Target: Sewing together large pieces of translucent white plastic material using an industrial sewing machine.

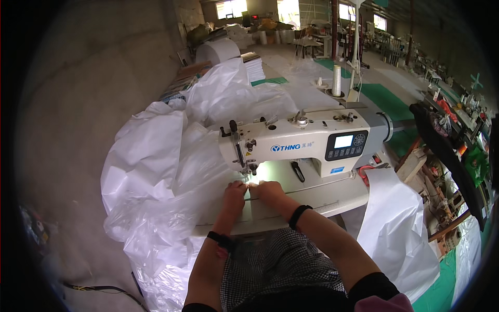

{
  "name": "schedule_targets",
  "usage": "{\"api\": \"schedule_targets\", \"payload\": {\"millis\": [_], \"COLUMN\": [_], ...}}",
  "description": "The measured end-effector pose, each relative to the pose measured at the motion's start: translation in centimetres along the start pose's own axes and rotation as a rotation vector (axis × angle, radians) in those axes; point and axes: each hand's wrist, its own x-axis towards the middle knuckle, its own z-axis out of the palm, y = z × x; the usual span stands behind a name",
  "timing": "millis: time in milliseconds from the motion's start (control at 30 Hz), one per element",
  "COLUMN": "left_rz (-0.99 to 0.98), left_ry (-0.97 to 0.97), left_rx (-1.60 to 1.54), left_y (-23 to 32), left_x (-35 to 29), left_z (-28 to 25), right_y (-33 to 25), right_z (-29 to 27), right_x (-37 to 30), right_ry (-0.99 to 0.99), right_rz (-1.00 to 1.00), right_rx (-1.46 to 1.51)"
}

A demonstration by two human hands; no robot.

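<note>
A white sewing machine (pixel 291 143) stands in front of me, its lamp lighting the needle area. My left hand (pixel 236 192) is just in front of the needle, fingers bent and drawn together. Close beside it on the right, my right hand (pixel 266 191) also has its fingers pinched near the presser foot. What the fingertips hold is too small and bright to make out. Crumpled white plastic-like sheeting (pixel 148 151) is heaped left of the machine and reaches up to the left hand. On the machine bed, behind the right hand, lies a small black tool (pixel 297 171).
A white thread cone (pixel 337 80) stands behind the machine. White sheeting (pixel 397 221) hangs at the table's right end, near red-handled scissors (pixel 363 175). A cluttered rack (pixel 442 156) stands at the right, and a bare wall (pixel 93 104) at the left. Cables (pixel 104 287) lie at lower left.
</note>
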Motion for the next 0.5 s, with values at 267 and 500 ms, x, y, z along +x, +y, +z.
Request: {"api": "schedule_targets", "payload": {"millis": [267, 500], "left_rz": [-0.068, -0.091], "left_ry": [-0.024, -0.046], "left_rx": [-0.029, 0.032], "left_y": [-0.6, -1.1], "left_x": [0.4, 1.1], "left_z": [-0.3, 0.1], "right_y": [-0.5, -0.1], "right_z": [0.4, 0.8], "right_x": [1.0, 0.8], "right_ry": [-0.095, -0.035], "right_rz": [0.043, 0.012], "right_rx": [-0.086, -0.058]}}
